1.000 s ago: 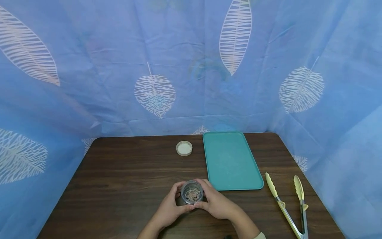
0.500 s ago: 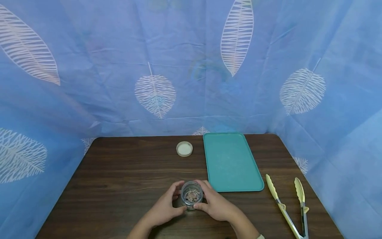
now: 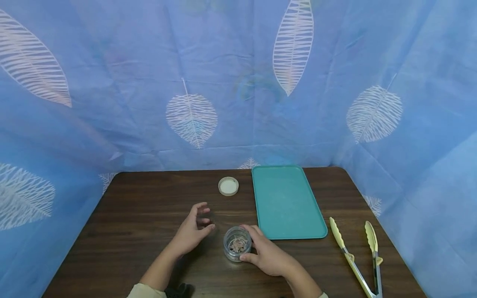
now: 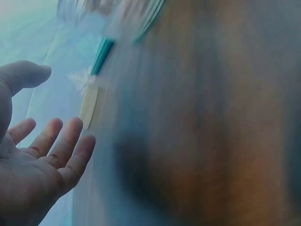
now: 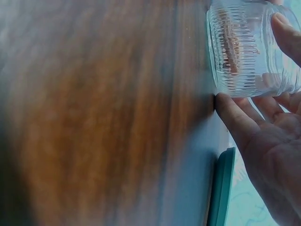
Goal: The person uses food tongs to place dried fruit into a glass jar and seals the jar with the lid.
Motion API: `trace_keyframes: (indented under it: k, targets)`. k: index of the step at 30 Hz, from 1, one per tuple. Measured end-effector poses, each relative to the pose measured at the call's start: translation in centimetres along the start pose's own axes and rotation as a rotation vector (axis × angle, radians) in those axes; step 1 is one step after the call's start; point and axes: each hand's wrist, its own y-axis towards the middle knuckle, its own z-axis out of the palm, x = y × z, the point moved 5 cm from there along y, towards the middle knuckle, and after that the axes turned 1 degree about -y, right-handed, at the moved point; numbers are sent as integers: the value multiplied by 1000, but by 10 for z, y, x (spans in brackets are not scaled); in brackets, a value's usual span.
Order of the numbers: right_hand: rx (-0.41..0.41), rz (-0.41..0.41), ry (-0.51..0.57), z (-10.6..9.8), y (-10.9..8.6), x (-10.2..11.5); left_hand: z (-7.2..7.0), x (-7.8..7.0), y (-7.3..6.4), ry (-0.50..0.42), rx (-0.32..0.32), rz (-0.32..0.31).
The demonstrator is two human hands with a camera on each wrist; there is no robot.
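Observation:
A clear glass jar (image 3: 237, 244) stands upright on the brown table with small tan, flake-like pieces at its bottom; its mouth is uncovered. My right hand (image 3: 270, 254) holds the jar's right side between thumb and fingers. In the right wrist view, the ribbed lower wall of the jar (image 5: 244, 52) shows, and the right hand (image 5: 275, 136) curves around it. My left hand (image 3: 190, 234) is apart from the jar, to its left, fingers loosely bent around nothing. The left wrist view shows that hand (image 4: 44, 160) palm up-facing, with the jar blurred above.
A round pale lid (image 3: 228, 186) lies on the table behind the jar. A teal tray (image 3: 288, 203) lies just right of the lid, close to the right hand. Tongs (image 3: 357, 269) with yellow tips lie spread at the table's right. Blue leaf-patterned cloth (image 3: 223, 124) hangs behind.
My left hand has let go of the jar and moved away to the left and slightly forward. The right hand keeps its hold, and the jar stays in about the same place.

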Motion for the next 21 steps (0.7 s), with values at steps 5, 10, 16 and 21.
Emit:
trace_keyframes:
  k: [5, 10, 16, 21]
  targets:
    - [1, 8, 5, 0, -1, 0, -19, -1, 20, 40, -22, 18]
    - [5, 4, 16, 0, -1, -1, -31, 1, 44, 29, 6, 10]
    - [6, -1, 28, -1, 0, -1, -32, 1, 80, 38, 53, 20]
    - [4, 0, 31, -1, 0, -1, -21, -5, 107, 61, 82, 31]
